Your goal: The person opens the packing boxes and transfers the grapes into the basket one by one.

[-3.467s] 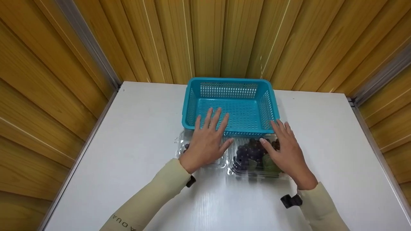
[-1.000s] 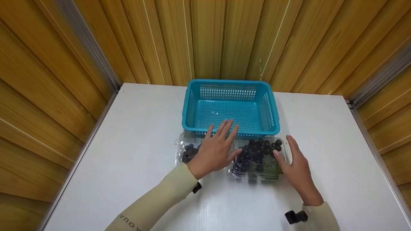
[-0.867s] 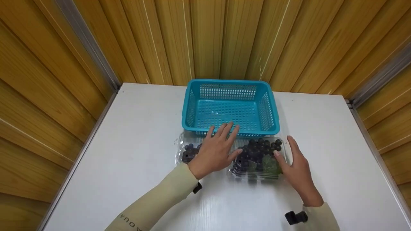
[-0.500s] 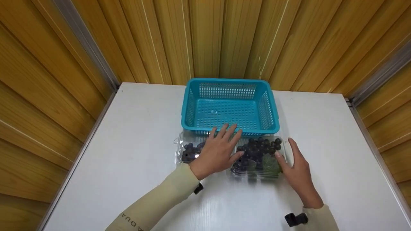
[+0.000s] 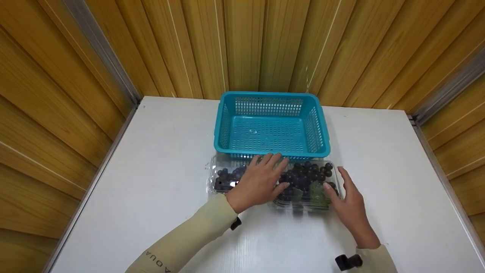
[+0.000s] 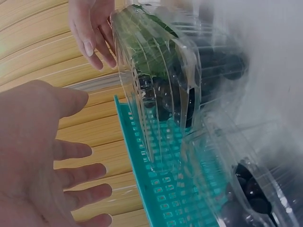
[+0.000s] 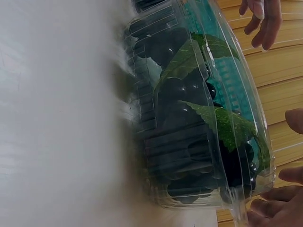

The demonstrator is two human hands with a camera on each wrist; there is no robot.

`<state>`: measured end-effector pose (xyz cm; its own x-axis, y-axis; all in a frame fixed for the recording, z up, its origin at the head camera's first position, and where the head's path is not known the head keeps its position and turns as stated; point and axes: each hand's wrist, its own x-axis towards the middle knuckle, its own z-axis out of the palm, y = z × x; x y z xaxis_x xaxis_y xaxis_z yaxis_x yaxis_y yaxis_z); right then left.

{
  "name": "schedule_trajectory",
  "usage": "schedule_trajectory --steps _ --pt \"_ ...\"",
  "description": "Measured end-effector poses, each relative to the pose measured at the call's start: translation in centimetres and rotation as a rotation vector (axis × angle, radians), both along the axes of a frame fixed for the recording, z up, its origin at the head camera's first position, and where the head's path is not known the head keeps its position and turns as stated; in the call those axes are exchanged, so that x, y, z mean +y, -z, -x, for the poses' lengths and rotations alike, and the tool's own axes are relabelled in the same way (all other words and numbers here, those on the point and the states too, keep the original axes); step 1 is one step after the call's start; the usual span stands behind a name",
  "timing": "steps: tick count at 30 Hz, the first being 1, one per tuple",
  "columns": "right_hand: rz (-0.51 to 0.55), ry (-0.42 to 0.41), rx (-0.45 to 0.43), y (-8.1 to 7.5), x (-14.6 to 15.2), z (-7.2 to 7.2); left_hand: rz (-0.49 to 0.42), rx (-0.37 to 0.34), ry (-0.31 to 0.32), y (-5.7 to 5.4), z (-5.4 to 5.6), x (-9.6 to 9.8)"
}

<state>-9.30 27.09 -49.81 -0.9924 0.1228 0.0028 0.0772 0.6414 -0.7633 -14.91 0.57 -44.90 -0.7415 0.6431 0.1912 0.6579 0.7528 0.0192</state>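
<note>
Sitting in clear boxes point(image 5: 302, 206), dark grapes point(image 5: 301, 176), teal basket point(image 5: 267, 131) behind

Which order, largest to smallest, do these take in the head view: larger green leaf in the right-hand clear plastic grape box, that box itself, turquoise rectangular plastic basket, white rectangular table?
1. White rectangular table
2. Turquoise rectangular plastic basket
3. Clear plastic grape box, partly covered
4. Larger green leaf

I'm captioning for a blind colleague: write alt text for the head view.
Left hand over two clear boxes of dark grapes, right hand beside the right box; teal basket behind, on a white table.
</note>
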Motion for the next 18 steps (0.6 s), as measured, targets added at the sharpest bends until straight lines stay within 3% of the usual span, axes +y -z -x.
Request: schedule_trajectory --steps 18 --pt "0.021 -0.003 -0.036 0.89 0.02 -0.45 0.020 -0.106 0.022 0.49 -0.39 0.40"
